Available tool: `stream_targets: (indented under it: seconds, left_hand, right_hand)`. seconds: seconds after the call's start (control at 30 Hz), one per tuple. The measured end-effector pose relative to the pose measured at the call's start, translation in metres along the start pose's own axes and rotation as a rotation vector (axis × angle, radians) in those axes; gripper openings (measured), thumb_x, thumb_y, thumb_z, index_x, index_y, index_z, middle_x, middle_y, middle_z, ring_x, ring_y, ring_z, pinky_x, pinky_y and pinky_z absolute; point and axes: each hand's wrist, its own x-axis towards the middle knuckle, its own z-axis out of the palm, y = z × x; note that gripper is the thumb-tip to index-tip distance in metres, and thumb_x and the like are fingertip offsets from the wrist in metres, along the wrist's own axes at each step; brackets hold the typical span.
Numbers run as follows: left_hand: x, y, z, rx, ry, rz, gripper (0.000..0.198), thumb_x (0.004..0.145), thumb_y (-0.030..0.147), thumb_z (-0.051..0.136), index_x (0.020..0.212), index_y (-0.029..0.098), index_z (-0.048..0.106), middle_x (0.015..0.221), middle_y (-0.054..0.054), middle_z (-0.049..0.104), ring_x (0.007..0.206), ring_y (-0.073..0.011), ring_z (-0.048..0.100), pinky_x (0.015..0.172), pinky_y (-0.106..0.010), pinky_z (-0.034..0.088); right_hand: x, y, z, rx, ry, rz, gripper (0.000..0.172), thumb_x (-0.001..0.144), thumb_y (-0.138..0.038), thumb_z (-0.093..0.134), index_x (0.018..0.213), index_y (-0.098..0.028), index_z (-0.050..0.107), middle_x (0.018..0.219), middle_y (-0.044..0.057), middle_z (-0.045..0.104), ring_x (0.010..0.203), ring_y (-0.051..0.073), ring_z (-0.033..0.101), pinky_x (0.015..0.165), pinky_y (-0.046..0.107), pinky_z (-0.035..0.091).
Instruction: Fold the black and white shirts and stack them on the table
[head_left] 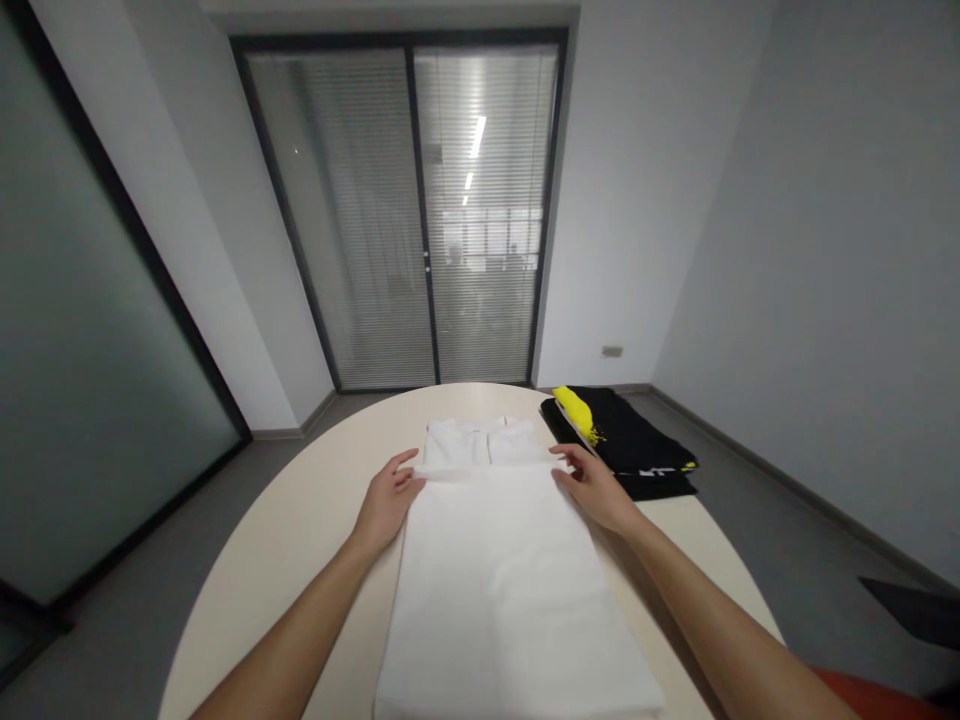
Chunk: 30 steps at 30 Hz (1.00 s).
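A white shirt point(502, 570) lies on the round table, laid into a long flat rectangle. A straight edge of its cloth runs across the far part, and beyond that edge more white fabric with a slit shows. My left hand point(388, 505) has the left corner of this edge between thumb and fingers, its index finger stretched out beyond. At the right corner, my right hand point(596, 490) pinches the cloth in the same way. The shirt's near end reaches the bottom of the view.
A pale round table point(300, 560) fills the lower middle. On its right side lies a stack of dark folded clothes point(630, 430) with a yellow piece point(576, 408) on it. Something red point(870, 690) shows at lower right. Glass doors point(420, 220) with blinds stand behind.
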Motion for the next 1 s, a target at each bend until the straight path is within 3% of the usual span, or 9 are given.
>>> stream_targets:
  seconds: [0.1, 0.27, 0.47, 0.63, 0.77, 0.9, 1.0]
  left_hand:
    - [0.006, -0.004, 0.002, -0.032, 0.085, -0.001, 0.071, 0.073, 0.039, 0.077, 0.134, 0.015, 0.051, 0.102, -0.011, 0.072, 0.088, -0.0221, 0.072, 0.08, -0.034, 0.055]
    - [0.007, -0.017, -0.001, -0.019, 0.013, -0.074, 0.075, 0.064, 0.027, 0.083, 0.131, 0.012, 0.053, 0.104, -0.014, 0.072, 0.087, -0.0241, 0.073, 0.079, -0.037, 0.057]
    - [0.019, -0.019, -0.002, 0.014, 0.128, 0.034, 0.068, 0.072, 0.035, 0.076, 0.132, 0.015, 0.051, 0.103, -0.012, 0.072, 0.088, -0.0222, 0.072, 0.081, -0.035, 0.056]
    - [0.023, -0.035, -0.009, 0.132, 0.117, 0.003, 0.071, 0.065, 0.028, 0.08, 0.129, 0.015, 0.053, 0.102, -0.011, 0.071, 0.077, -0.017, 0.07, 0.078, -0.033, 0.055]
    - [0.016, -0.039, -0.018, 0.216, 0.087, 0.024, 0.059, 0.062, 0.03, 0.079, 0.117, 0.016, 0.06, 0.08, -0.003, 0.07, 0.068, -0.0174, 0.067, 0.069, -0.031, 0.053]
    - [0.018, -0.033, -0.016, 0.264, 0.082, 0.103, 0.047, 0.069, 0.034, 0.072, 0.111, 0.017, 0.061, 0.079, -0.002, 0.069, 0.069, -0.0175, 0.065, 0.07, -0.03, 0.051]
    - [0.026, -0.031, -0.013, 0.292, 0.129, 0.171, 0.044, 0.078, 0.039, 0.064, 0.116, 0.018, 0.057, 0.09, -0.005, 0.07, 0.082, -0.0183, 0.067, 0.08, -0.032, 0.051]
  right_hand:
    - [0.002, 0.004, 0.003, 0.026, 0.064, -0.009, 0.042, 0.085, -0.041, 0.056, 0.122, -0.02, 0.057, 0.097, 0.004, 0.059, 0.074, 0.015, 0.058, 0.072, 0.029, 0.049]
    - [0.0, 0.007, 0.01, -0.023, -0.028, 0.037, 0.044, 0.085, -0.037, 0.056, 0.125, -0.018, 0.056, 0.091, 0.003, 0.06, 0.069, 0.015, 0.059, 0.073, 0.03, 0.05]
    - [0.009, 0.001, 0.018, -0.057, 0.195, 0.008, 0.041, 0.089, -0.037, 0.05, 0.125, -0.017, 0.056, 0.101, 0.008, 0.064, 0.072, 0.017, 0.061, 0.073, 0.031, 0.05]
    - [0.006, 0.008, 0.019, -0.141, 0.038, 0.067, 0.059, 0.084, -0.031, 0.057, 0.139, -0.016, 0.043, 0.106, 0.009, 0.067, 0.07, 0.016, 0.063, 0.075, 0.031, 0.051]
    - [-0.003, 0.009, 0.015, -0.146, -0.017, 0.009, 0.058, 0.08, -0.019, 0.055, 0.138, -0.018, 0.047, 0.111, 0.009, 0.068, 0.075, 0.015, 0.064, 0.079, 0.03, 0.051]
    - [0.001, 0.0, 0.017, -0.104, 0.08, -0.073, 0.04, 0.084, -0.018, 0.047, 0.122, -0.02, 0.061, 0.108, 0.008, 0.068, 0.079, 0.016, 0.064, 0.083, 0.031, 0.051]
    - [0.011, 0.001, 0.021, -0.038, 0.188, -0.116, 0.045, 0.088, -0.021, 0.046, 0.131, -0.02, 0.055, 0.112, 0.009, 0.066, 0.085, 0.017, 0.064, 0.084, 0.032, 0.052]
